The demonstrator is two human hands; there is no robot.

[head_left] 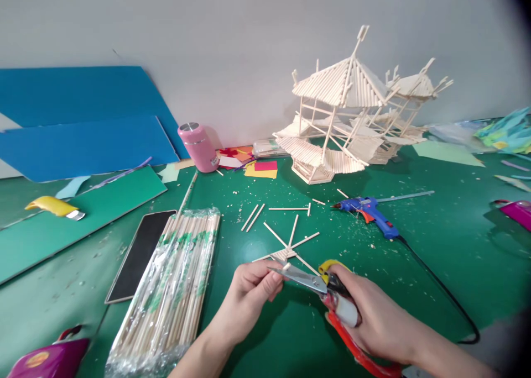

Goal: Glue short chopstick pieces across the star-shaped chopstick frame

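Pinching a stick (286, 266), left hand (253, 294) sits beside scissors (306, 279) grasped by right hand (371, 314)

Fairly bright, even, slightly cool indoor light, seemingly from above; no lamp in frame. Wall (249, 46) pale grey, flat, duller toward the top right. Bench (232, 237) shows a soft pale sheen mid-frame, more washed out at far left. Plastic bag (166, 295) throws small bright glints; scissors (305, 278) blade catches light too. Soft dark shadows on the bench below the left hand (251, 298) and right hand (373, 317); faint one on the wall beside the pink bottle (201, 151). Center reasonably sharp, fine detail a bit smeary. Blue scraps (508, 132) at right edge soft. Wide-angle stretch toward the sides; black vignette in the right-hand corners.
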